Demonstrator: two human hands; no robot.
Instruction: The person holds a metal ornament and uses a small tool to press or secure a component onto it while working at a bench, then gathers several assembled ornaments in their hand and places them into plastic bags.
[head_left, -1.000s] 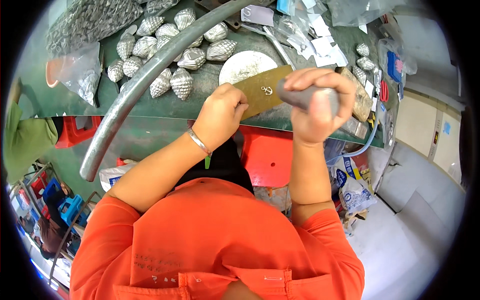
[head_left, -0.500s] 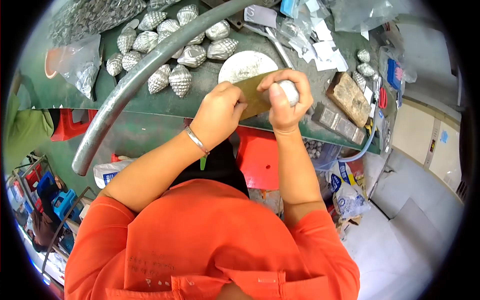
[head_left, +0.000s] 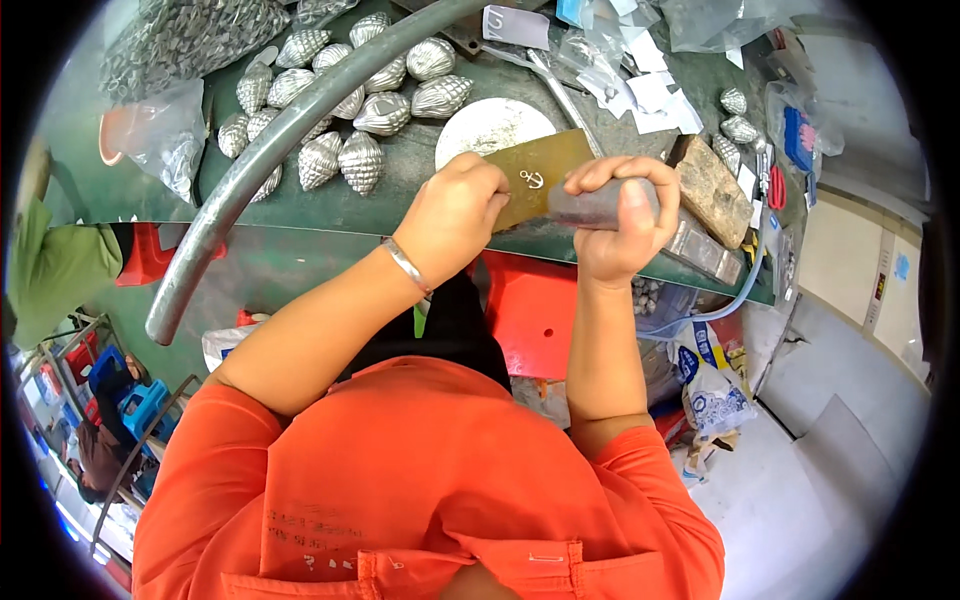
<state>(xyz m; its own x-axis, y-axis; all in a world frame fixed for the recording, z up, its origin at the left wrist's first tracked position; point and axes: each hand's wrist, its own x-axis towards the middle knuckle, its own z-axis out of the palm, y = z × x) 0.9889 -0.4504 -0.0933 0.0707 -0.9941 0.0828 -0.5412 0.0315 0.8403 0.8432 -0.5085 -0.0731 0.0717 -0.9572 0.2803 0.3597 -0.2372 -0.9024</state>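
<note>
One small anchor (head_left: pixel 532 180) on tan sheet (head_left: pixel 560 153), left fingers (head_left: pixel 491 182) pinching sheet's end, right fingers (head_left: pixel 655 172) gripping grey piece (head_left: pixel 588 207)

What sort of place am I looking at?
Probably a metalworking or trinket workshop: silvery shell-shaped pieces and a heap of small grey parts sit on a green bench, where the right hand holds a grey rounded object near a yellowish plate bearing a small anchor.

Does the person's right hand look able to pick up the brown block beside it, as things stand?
Probably not as it is: the right hand is closed around a grey rounded tool. Otherwise the way looks free, since the brown block lies close by with nothing seen on top.
</note>
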